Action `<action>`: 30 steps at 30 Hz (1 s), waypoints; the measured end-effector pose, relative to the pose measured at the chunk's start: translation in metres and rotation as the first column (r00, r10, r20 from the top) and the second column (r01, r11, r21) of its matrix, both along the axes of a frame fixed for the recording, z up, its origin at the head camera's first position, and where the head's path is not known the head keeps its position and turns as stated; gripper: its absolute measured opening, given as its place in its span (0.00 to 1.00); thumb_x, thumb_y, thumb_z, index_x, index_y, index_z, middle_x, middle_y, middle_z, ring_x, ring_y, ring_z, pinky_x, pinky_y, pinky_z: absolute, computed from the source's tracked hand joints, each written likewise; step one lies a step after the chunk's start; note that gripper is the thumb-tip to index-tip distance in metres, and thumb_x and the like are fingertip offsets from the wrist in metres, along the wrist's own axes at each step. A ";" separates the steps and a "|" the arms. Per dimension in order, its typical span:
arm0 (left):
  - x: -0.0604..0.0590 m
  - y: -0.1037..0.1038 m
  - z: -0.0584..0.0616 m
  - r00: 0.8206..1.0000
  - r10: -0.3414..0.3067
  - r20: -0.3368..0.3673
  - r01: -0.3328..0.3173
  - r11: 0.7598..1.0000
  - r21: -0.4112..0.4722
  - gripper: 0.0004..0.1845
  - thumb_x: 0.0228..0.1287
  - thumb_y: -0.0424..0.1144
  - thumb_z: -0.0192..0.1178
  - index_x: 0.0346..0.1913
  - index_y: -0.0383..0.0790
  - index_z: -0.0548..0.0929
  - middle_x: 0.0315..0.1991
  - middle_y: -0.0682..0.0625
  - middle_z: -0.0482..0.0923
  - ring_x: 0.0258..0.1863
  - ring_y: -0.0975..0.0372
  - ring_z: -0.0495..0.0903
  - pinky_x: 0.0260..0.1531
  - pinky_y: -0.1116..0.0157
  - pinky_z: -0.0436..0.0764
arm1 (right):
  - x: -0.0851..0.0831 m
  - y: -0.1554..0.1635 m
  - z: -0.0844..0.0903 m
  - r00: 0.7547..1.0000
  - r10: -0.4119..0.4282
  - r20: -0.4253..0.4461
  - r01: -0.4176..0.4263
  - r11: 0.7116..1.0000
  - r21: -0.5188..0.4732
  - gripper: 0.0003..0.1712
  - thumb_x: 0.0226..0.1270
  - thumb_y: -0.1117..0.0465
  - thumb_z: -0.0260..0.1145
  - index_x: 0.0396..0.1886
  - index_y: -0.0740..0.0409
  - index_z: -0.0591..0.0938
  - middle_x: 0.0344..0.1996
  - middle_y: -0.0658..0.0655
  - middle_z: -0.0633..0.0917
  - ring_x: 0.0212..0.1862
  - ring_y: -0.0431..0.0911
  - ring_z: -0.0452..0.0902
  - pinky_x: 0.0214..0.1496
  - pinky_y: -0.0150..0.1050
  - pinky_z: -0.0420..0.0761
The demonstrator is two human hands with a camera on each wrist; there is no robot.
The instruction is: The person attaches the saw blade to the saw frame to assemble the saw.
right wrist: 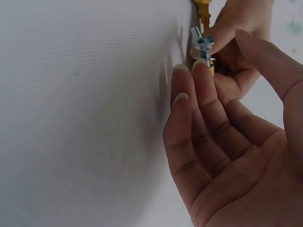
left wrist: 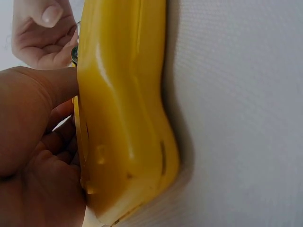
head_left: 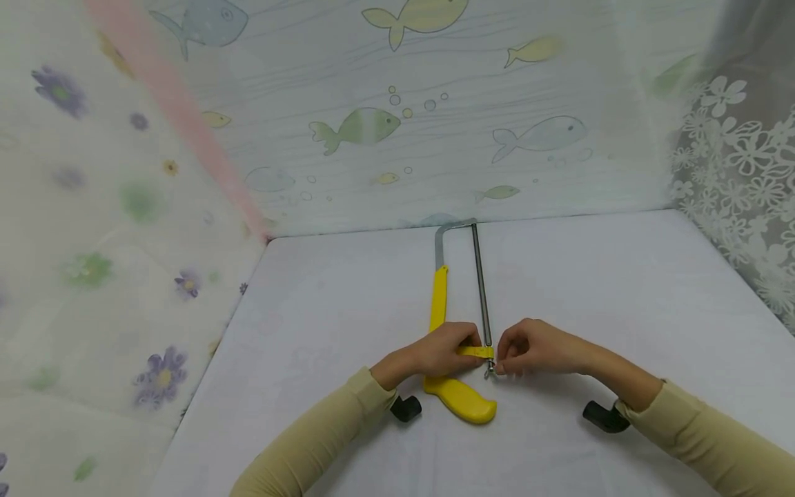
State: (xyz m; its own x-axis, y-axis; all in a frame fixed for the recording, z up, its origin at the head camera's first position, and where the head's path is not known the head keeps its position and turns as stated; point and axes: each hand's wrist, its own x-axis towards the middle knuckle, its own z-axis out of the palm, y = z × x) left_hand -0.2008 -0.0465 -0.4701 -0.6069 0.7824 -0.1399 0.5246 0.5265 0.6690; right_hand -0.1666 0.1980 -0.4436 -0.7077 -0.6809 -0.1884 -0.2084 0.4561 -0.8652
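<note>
A hacksaw (head_left: 438,297) with a yellow handle and a grey metal bow lies on the white table, its blade (head_left: 481,283) running along the right side. My left hand (head_left: 446,348) grips the yellow frame near the blade's lower end. Just below the yellow lug sticks out a metal wing nut (right wrist: 202,45). Close beside it is my right hand (head_left: 540,345), with fingertips (right wrist: 201,68) right at the nut and the thumb held apart from them. In the left wrist view the yellow handle (left wrist: 123,109) hides part of the left fingers.
Both sleeves carry a black wrist mount; the left mount (head_left: 406,408) is beside the handle and the right mount (head_left: 605,417) stands farther right. A fish-printed curtain (head_left: 373,69) hangs at the table's back edge, a flowered one (head_left: 112,276) on the left.
</note>
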 end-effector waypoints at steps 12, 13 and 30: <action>0.000 -0.001 0.001 1.000 -0.009 -0.004 0.009 1.000 0.021 0.07 0.71 0.39 0.66 0.45 0.44 0.78 0.38 0.59 0.78 0.38 0.68 0.74 0.44 0.75 0.75 | 0.000 -0.001 -0.008 0.997 0.008 -0.078 -0.005 0.999 0.040 0.05 0.63 0.60 0.74 0.31 0.54 0.85 0.24 0.47 0.83 0.26 0.39 0.76 0.31 0.33 0.77; 0.000 -0.001 0.000 1.000 -0.011 -0.005 0.011 1.000 0.023 0.07 0.71 0.40 0.66 0.45 0.44 0.78 0.38 0.59 0.78 0.38 0.68 0.74 0.44 0.75 0.75 | 0.000 -0.002 -0.008 0.997 0.011 -0.080 -0.008 0.999 0.043 0.05 0.64 0.61 0.74 0.31 0.54 0.85 0.23 0.46 0.83 0.26 0.39 0.76 0.30 0.33 0.77; -0.002 -0.001 0.000 0.999 -0.032 -0.020 0.032 0.999 0.005 0.07 0.72 0.40 0.66 0.45 0.44 0.78 0.39 0.59 0.77 0.38 0.69 0.73 0.44 0.75 0.74 | 0.012 -0.017 -0.002 0.998 0.004 0.064 -0.008 0.998 0.063 0.19 0.68 0.52 0.72 0.20 0.59 0.87 0.15 0.51 0.80 0.20 0.39 0.70 0.23 0.31 0.69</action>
